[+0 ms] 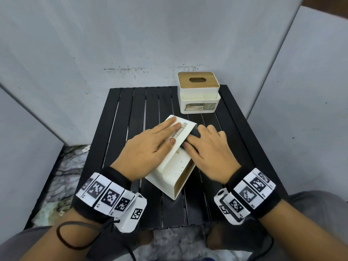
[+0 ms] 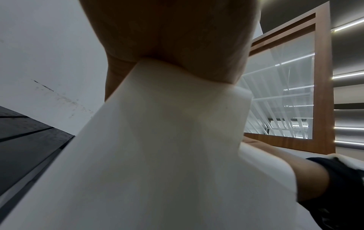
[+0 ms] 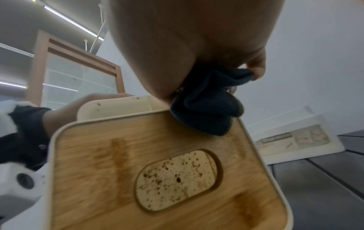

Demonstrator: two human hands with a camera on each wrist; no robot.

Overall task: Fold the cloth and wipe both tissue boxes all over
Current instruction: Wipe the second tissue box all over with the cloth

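Cloth (image 3: 204,101) bunched, seemingly, under right hand (image 1: 209,147).

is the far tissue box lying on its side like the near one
No, the far tissue box stands upright with its wooden lid on top.

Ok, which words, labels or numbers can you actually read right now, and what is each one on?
"TISSUE HOLDER": label on the upright white tissue box with wooden lid, last letters blurred.
"TISSUE HO...": strip label on the tipped white tissue box, upside down, rest hidden under the left hand.
Wristband squares: coded patterns, no words.
Small digits on the right wristband: too blurred.
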